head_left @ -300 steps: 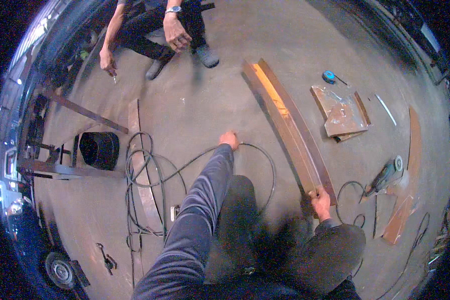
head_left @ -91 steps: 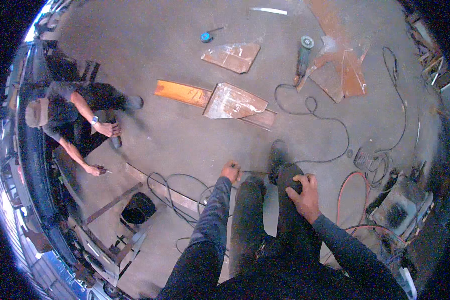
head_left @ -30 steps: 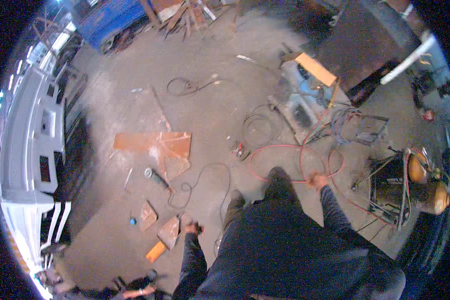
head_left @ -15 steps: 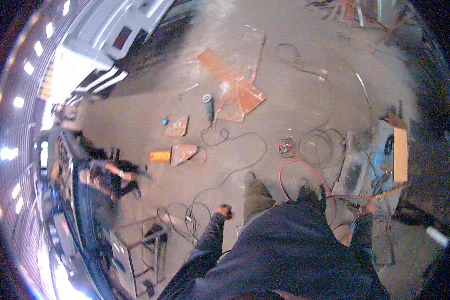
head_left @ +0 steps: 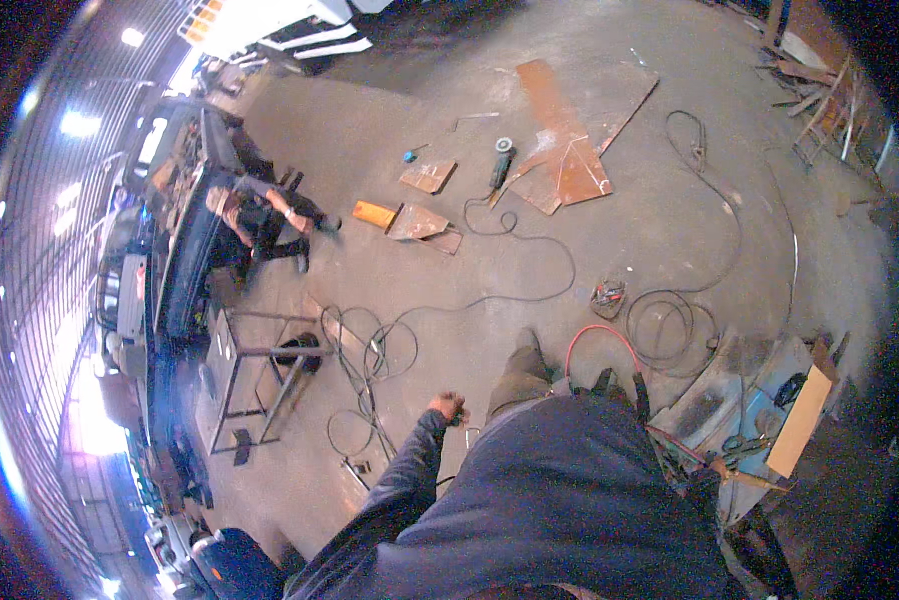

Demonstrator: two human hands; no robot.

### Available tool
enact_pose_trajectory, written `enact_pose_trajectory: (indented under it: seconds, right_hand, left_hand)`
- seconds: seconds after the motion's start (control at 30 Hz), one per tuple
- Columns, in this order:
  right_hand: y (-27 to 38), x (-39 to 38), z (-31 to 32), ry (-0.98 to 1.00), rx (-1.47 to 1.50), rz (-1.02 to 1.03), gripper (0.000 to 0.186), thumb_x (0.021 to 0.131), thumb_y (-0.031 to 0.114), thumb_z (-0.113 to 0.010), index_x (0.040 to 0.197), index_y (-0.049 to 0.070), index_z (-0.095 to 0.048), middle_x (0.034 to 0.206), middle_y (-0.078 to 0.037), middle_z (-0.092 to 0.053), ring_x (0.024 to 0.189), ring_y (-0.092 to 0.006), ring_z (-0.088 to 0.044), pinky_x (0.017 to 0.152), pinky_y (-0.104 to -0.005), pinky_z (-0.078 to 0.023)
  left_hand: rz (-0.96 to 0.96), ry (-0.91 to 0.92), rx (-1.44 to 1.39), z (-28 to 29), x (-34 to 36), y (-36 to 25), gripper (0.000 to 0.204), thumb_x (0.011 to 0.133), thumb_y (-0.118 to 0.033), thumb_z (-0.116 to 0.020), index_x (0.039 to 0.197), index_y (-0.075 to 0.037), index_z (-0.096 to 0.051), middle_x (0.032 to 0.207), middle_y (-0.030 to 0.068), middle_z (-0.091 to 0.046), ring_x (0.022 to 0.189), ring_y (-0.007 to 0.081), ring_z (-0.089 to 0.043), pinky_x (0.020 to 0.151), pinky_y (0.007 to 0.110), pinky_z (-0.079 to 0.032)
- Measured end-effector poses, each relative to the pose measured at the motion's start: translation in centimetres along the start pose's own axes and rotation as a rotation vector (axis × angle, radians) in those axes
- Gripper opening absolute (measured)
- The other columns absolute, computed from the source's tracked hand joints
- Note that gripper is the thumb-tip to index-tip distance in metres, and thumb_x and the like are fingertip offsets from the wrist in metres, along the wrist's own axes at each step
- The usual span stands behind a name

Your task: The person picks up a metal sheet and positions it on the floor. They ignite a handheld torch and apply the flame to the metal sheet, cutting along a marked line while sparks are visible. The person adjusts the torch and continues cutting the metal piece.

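Observation:
My left hand (head_left: 450, 408) hangs beside my leg, fingers closed around something dark that I cannot make out. My right hand (head_left: 720, 468) is low at my right, closed on a long brass torch-like tool (head_left: 758, 482) with a red hose (head_left: 620, 338). Close beside it, a cardboard piece (head_left: 804, 408) stands among metal parts and hand tools. Ahead on the concrete lie an angle grinder (head_left: 502, 165), rusty steel sheets (head_left: 583, 172), a smaller plate (head_left: 427, 176), a blue tape measure (head_left: 409, 157) and a channel piece (head_left: 372, 212) with a plate on it.
A co-worker (head_left: 260, 215) crouches at the left beside a dark vehicle body (head_left: 185, 250). A metal frame stand (head_left: 255, 352) and black bucket (head_left: 300, 350) are nearer. Looping black cables (head_left: 390, 345) cross the floor. Scrap metal (head_left: 815, 85) is piled at the back right.
My view has turned. My right hand has left my knee and taken hold of the brass tool at my right. The red hose has shifted. The co-worker remains crouched.

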State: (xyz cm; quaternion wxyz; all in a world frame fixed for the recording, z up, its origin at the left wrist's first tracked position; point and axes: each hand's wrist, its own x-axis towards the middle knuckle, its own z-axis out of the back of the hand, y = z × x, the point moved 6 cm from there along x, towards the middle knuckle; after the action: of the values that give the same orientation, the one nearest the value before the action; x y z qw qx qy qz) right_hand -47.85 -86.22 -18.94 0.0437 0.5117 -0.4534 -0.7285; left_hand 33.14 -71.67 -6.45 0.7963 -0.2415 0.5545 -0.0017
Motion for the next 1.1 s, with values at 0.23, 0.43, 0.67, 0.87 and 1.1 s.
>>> enact_pose_trajectory:
  seconds: [0.23, 0.43, 0.67, 0.87, 1.1]
  right_hand:
    - [-0.9, 0.4, 1.3, 0.059, 0.0, 0.008, 0.06, 0.068, 0.013, -0.084, 0.116, 0.011, -0.049, 0.094, -0.004, -0.058, 0.083, -0.0206, -0.061, 0.07, -0.0388, -0.054]
    - [-1.0, -0.1, 2.3, 0.117, 0.0, 0.027, 0.069, 0.062, 0.01, -0.089, 0.116, 0.011, -0.046, 0.094, -0.003, -0.057, 0.085, -0.021, -0.06, 0.072, -0.0394, -0.054]
    - [-0.6, 0.3, 6.1, 0.362, -0.074, 0.225, 0.081, 0.055, 0.007, -0.095, 0.116, 0.01, -0.043, 0.095, -0.003, -0.056, 0.087, -0.0214, -0.059, 0.075, -0.04, -0.053]
    - [4.8, -1.0, 9.2, 0.643, -0.134, 0.738, 0.064, 0.065, 0.023, -0.093, 0.104, 0.011, -0.044, 0.085, -0.002, -0.058, 0.08, -0.0207, -0.06, 0.081, -0.0384, -0.051]
    - [6.9, -12.2, 0.2, 0.089, 0.517, 0.296, 0.035, 0.092, 0.032, -0.07, 0.082, 0.015, -0.042, 0.07, 0.002, -0.042, 0.063, -0.0139, -0.043, 0.061, -0.0307, -0.042]
  left_hand:
    - [-0.059, 0.061, -0.062, -3.0, -4.0, -4.6, 0.024, 0.099, -0.027, -0.057, 0.11, -0.007, -0.055, 0.085, 0.0177, -0.07, 0.061, 0.0288, -0.069, 0.051, 0.044, -0.058]
    - [-0.05, 0.005, 0.132, -1.3, -4.3, 0.0, 0.021, 0.097, -0.019, -0.056, 0.111, -0.003, -0.055, 0.085, 0.019, -0.071, 0.058, 0.0292, -0.068, 0.05, 0.044, -0.057]
    - [0.059, -0.061, 0.084, 0.0, -4.9, 2.5, 0.025, 0.096, -0.025, -0.061, 0.103, -0.002, -0.062, 0.078, 0.0157, -0.071, 0.056, 0.0287, -0.069, 0.045, 0.043, -0.055]
    - [-0.021, 0.083, 0.156, -2.6, -2.8, -0.5, 0.023, 0.098, -0.023, -0.056, 0.112, -0.006, -0.056, 0.082, 0.0154, -0.071, 0.058, 0.0266, -0.068, 0.048, 0.04, -0.055]
    - [-0.053, 0.124, 0.153, -2.2, -1.1, -1.0, 0.02, 0.099, -0.03, -0.056, 0.103, -0.01, -0.056, 0.084, 0.0145, -0.072, 0.056, 0.023, -0.066, 0.048, 0.039, -0.056]
